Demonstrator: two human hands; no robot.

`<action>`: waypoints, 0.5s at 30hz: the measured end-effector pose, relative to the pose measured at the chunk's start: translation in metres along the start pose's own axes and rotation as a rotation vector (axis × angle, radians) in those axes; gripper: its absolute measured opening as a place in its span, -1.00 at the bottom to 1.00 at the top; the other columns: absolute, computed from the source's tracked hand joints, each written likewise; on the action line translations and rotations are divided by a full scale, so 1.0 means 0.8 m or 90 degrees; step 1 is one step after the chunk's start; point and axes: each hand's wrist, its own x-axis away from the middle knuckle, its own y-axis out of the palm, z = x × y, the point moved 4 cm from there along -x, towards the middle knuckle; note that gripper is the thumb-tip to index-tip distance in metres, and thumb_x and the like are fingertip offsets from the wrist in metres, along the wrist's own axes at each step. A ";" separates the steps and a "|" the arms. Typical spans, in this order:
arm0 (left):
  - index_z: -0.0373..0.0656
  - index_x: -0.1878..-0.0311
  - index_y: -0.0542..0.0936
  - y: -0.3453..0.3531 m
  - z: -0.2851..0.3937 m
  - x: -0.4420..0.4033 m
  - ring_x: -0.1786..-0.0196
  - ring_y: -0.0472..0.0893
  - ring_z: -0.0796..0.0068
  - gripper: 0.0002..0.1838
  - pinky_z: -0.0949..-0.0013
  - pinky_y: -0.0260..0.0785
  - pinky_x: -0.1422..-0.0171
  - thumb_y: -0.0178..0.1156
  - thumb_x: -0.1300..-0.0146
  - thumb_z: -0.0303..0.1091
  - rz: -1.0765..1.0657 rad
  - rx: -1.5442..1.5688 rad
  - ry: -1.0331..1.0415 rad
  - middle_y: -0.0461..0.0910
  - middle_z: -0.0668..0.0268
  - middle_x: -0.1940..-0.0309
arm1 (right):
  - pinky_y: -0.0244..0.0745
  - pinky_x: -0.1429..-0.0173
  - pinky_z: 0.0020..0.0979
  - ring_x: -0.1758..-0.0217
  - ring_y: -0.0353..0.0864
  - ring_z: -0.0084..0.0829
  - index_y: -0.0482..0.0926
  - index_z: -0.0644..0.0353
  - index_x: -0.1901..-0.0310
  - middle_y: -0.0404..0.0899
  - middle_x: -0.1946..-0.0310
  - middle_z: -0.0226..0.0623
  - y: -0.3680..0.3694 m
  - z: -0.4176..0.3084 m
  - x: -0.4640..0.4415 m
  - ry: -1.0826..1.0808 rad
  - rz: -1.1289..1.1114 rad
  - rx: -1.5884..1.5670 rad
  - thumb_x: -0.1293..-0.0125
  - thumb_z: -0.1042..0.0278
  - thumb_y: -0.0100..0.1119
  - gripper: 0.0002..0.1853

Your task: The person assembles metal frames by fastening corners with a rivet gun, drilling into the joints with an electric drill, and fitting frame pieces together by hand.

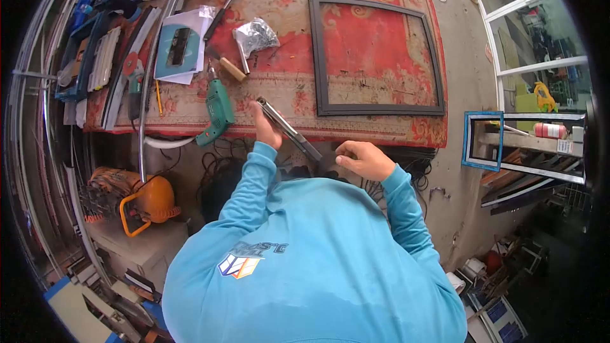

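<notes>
Over the near edge of the table, my left hand [268, 128] grips a long narrow metal strip [289, 128], silver along its upper part and darker toward its lower end. The strip slants down to the right, toward my body. My right hand [365, 160] is just right of its lower end, fingers curled in; whether something small sits between them is hidden. A green power drill [219, 111] lies left of my left hand. Beyond my right hand, a dark rectangular frame [319, 57] lies flat on the table.
Red patterned cloth [289, 0] covers the table. On it lie a hammer [223, 11], a plastic bag of small parts [255, 35], a phone [179, 47] on papers, and an angle grinder [134, 79]. An orange compressor [157, 198] stands at lower left. Cables hang below the table edge.
</notes>
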 end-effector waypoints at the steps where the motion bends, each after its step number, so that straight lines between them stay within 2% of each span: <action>1: -0.08 0.14 0.48 -0.006 0.009 -0.019 0.27 0.56 0.29 -0.44 0.09 0.50 0.13 0.14 -0.27 0.30 0.009 -0.118 0.029 0.52 0.26 0.36 | 0.54 0.06 -0.22 0.17 0.67 -0.16 0.58 0.36 0.02 0.67 0.26 -0.03 0.001 0.011 -0.001 0.001 0.002 -0.002 -0.34 0.11 0.20 -0.58; 2: -0.11 0.13 0.49 -0.012 0.016 -0.034 0.23 0.58 0.26 -0.49 0.14 0.47 0.05 0.27 -0.25 0.19 0.016 -0.237 0.056 0.55 0.22 0.34 | 0.54 0.00 -0.19 0.11 0.66 -0.11 0.57 0.35 0.00 0.67 0.22 -0.01 0.003 0.026 -0.001 0.041 -0.005 0.057 -0.33 0.10 0.19 -0.57; 3: -0.11 0.13 0.49 -0.008 0.021 -0.045 0.23 0.58 0.26 -0.49 0.14 0.47 0.05 0.27 -0.25 0.19 0.008 -0.242 0.054 0.55 0.22 0.34 | 0.53 -0.06 -0.16 0.05 0.65 -0.06 0.57 0.35 -0.02 0.67 0.19 0.02 0.003 0.042 -0.001 0.081 -0.007 0.117 -0.33 0.09 0.19 -0.55; 4: -0.17 0.11 0.49 0.003 0.035 -0.055 0.18 0.60 0.17 -0.49 0.09 0.46 0.01 0.33 -0.19 0.10 0.036 -0.541 0.166 0.57 0.16 0.32 | 0.53 -0.06 -0.16 0.05 0.65 -0.06 0.57 0.35 -0.02 0.67 0.19 0.02 0.001 0.054 -0.004 0.081 0.005 0.117 -0.33 0.09 0.19 -0.55; 5: -0.22 0.10 0.48 0.021 0.046 -0.063 0.13 0.62 0.08 -0.48 0.05 0.44 -0.04 0.40 -0.14 0.02 0.064 -0.837 0.289 0.59 0.10 0.29 | 0.50 -0.13 -0.14 -0.04 0.60 -0.02 0.55 0.34 -0.07 0.62 0.09 0.05 -0.001 0.068 -0.009 0.098 -0.011 0.134 -0.32 0.07 0.19 -0.53; 6: -0.27 0.05 0.47 0.027 0.045 -0.078 0.02 0.59 -0.09 -0.45 -0.02 0.39 -0.14 0.41 -0.08 -0.05 0.056 -0.918 0.307 0.59 0.00 0.20 | 0.47 -0.21 -0.12 -0.13 0.56 0.01 0.52 0.32 -0.11 0.58 -0.02 0.09 -0.001 0.083 -0.015 0.114 -0.027 0.151 -0.32 0.06 0.20 -0.49; 7: -0.27 0.05 0.47 0.033 0.043 -0.086 0.02 0.59 -0.09 -0.45 -0.02 0.39 -0.14 0.41 -0.08 -0.05 0.047 -0.917 0.315 0.59 0.00 0.20 | 0.47 -0.21 -0.12 -0.13 0.56 0.01 0.52 0.32 -0.11 0.58 -0.02 0.09 -0.002 0.098 -0.023 0.112 -0.017 0.152 -0.32 0.06 0.20 -0.49; 9: -0.23 0.01 0.48 0.054 0.036 -0.097 -0.03 0.55 -0.15 -0.45 -0.04 0.40 -0.13 0.41 -0.06 -0.07 0.030 -1.151 0.392 0.54 -0.05 0.06 | 0.39 -0.31 -0.10 -0.27 0.42 0.06 0.45 0.29 -0.20 0.42 -0.21 0.09 -0.010 0.131 -0.043 0.151 0.094 0.221 -0.30 0.06 0.21 -0.44; 10: -0.20 0.02 0.49 0.062 0.032 -0.099 -0.13 0.48 -0.15 -0.49 -0.06 0.37 -0.18 0.40 -0.04 -0.12 0.057 -1.197 0.384 0.46 -0.08 -0.07 | 0.37 -0.34 -0.07 -0.34 0.31 0.13 0.33 0.21 -0.32 0.26 -0.33 0.07 -0.014 0.148 -0.053 0.189 0.129 0.256 -0.28 0.08 0.23 -0.35; 11: -0.20 0.02 0.49 0.068 0.026 -0.102 -0.13 0.48 -0.15 -0.49 -0.06 0.37 -0.18 0.40 -0.04 -0.12 0.024 -1.199 0.391 0.46 -0.08 -0.07 | 0.37 -0.34 -0.07 -0.34 0.31 0.13 0.33 0.21 -0.32 0.26 -0.33 0.07 -0.019 0.161 -0.061 0.204 0.153 0.250 -0.28 0.08 0.23 -0.35; 13: -0.15 -0.03 0.54 0.068 0.024 -0.108 -0.25 0.38 -0.10 -0.50 -0.06 0.28 -0.30 0.39 -0.04 -0.15 0.078 -1.340 0.403 0.41 -0.04 -0.15 | 0.29 -0.41 -0.08 -0.37 0.29 0.09 0.32 0.16 -0.34 0.26 -0.34 0.05 -0.036 0.176 -0.075 0.203 0.296 0.345 -0.22 0.10 0.27 -0.32; 14: -0.15 -0.03 0.54 0.069 0.018 -0.108 -0.25 0.38 -0.10 -0.50 -0.06 0.28 -0.30 0.39 -0.04 -0.15 0.052 -1.344 0.409 0.41 -0.04 -0.15 | 0.29 -0.41 -0.08 -0.37 0.29 0.09 0.32 0.16 -0.34 0.26 -0.34 0.05 -0.040 0.191 -0.083 0.217 0.312 0.338 -0.22 0.10 0.27 -0.32; 15: -0.12 -0.07 0.56 0.068 0.018 -0.104 -0.29 0.34 -0.07 -0.49 -0.07 0.21 -0.35 0.38 -0.04 -0.16 0.064 -1.325 0.461 0.40 0.00 -0.18 | 0.21 -0.45 -0.03 -0.40 0.27 0.05 0.28 0.13 -0.37 0.26 -0.35 -0.01 -0.044 0.203 -0.092 0.212 0.346 0.423 -0.21 0.16 0.27 -0.30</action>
